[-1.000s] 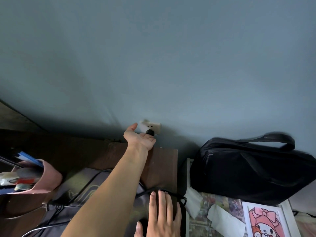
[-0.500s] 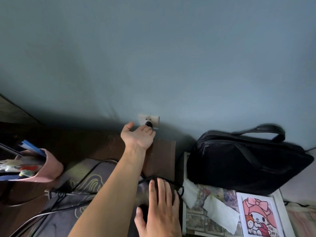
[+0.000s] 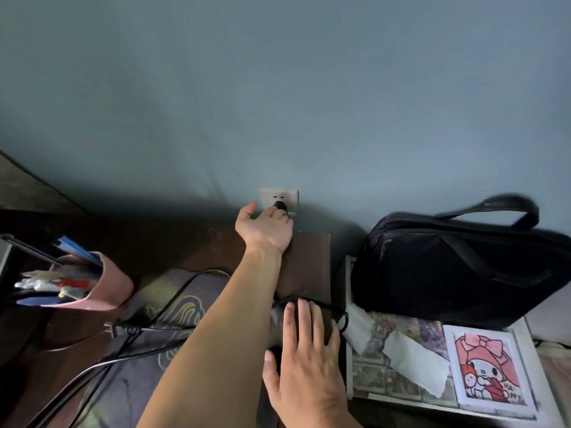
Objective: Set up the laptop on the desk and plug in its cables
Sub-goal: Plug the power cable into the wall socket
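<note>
The left hand (image 3: 265, 228) grips the black plug (image 3: 280, 206) at the wall socket (image 3: 279, 200). The right hand (image 3: 306, 362) lies open, flat on the desk (image 3: 309, 257) beside loose cables (image 3: 148, 330). A pink holder (image 3: 102, 285) stands left; a black bag (image 3: 457, 267) sits right.

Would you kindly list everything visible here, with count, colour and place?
wall outlet: one, white, on the blue-grey wall
plug: one, black, at the outlet
desk: one, dark brown, below the outlet
cables: several, black, across the desk
pen holder: one, pink, desk's left
bag: one, black, right
cartoon picture: one, pink, lower right
left hand: at the plug
right hand: flat on the desk
</note>
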### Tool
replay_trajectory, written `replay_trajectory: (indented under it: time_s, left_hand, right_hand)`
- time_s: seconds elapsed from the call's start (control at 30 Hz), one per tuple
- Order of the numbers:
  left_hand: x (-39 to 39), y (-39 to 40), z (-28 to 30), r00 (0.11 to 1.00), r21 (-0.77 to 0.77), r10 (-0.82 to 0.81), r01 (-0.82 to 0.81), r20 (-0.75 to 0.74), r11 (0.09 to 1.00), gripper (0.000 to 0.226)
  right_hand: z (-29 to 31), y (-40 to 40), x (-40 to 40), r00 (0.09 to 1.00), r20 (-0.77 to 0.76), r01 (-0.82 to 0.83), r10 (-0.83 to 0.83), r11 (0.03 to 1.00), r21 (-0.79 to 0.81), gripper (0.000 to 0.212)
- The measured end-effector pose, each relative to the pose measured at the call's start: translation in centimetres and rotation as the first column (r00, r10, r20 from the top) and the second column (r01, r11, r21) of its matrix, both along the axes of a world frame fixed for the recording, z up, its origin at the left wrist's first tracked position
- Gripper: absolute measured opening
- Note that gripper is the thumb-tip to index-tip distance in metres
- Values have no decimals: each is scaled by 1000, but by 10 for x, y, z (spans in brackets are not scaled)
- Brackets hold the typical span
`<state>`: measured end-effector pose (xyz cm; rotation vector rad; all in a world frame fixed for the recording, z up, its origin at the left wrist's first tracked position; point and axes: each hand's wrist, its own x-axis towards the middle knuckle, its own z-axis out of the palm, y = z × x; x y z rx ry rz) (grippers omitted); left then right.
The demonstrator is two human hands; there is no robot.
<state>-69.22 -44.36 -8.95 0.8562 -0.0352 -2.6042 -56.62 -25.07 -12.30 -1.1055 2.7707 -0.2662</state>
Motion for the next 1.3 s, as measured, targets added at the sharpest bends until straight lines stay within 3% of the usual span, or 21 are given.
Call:
replay_trajectory:
  time_s: [0.27, 0.33, 0.4, 0.47, 0.5, 0.6, 0.67, 0.8, 0.97, 1.03, 1.1, 1.2, 1.3]
  left_hand:
    - [10, 5, 34, 986, -85, -142, 150, 89, 985, 84]
    - [20, 10, 47, 956, -220, -206, 251, 207, 943, 77]
    - [35, 16, 55, 832, -422, -247, 481, 497, 768, 39]
    - [55, 21, 56, 664, -517, -142, 681, 734, 518, 8]
    - [67, 25, 55, 613, -536, -84, 742, 786, 403, 5]
    - [118, 53, 56, 544, -554, 119, 828, 831, 88, 26]
    - [159, 75, 63, 487, -498, 270, 866, 831, -28, 29]
    - [236, 111, 63, 399, -371, 389, 917, 830, -150, 28]
    - [318, 152, 63, 259, -44, 461, 904, 849, -426, 28]
    - [341, 172, 65, 226, 19, 477, 890, 850, -455, 27]
    - [362, 190, 71, 189, 56, 518, 905, 834, -421, 27]
    - [395, 211, 80, 115, 71, 533, 946, 838, -316, 28]
    - [434, 234, 86, 105, -32, 521, 989, 847, -148, 32]
  right_hand:
    - [-1, 4, 3, 1000, 2, 4, -4, 1000, -3, 72]
    - [-2, 4, 3, 1000, 12, 1, -1, 1000, -8, 73]
    - [0, 5, 2, 999, 41, -16, 16, 1000, -5, 74]
    - [3, 4, 0, 996, 73, -59, 57, 998, 22, 74]
    - [4, 5, -2, 994, 83, -70, 67, 997, 41, 73]
    - [6, 9, -9, 997, 36, -68, 66, 996, 57, 72]
    - [7, 15, -12, 995, 32, -96, 94, 993, 70, 73]
    - [31, 18, -15, 958, 204, -263, 200, 898, 354, 83]
    - [69, 36, 15, 917, 227, -390, 328, 859, 331, 86]
    - [77, 49, 33, 894, 205, -447, 398, 825, 347, 76]
    - [88, 60, 51, 863, 209, -506, 461, 789, 350, 62]
    - [107, 75, 76, 809, 268, -585, 523, 759, 284, 40]
    - [128, 86, 101, 773, 266, -632, 576, 738, 236, 16]
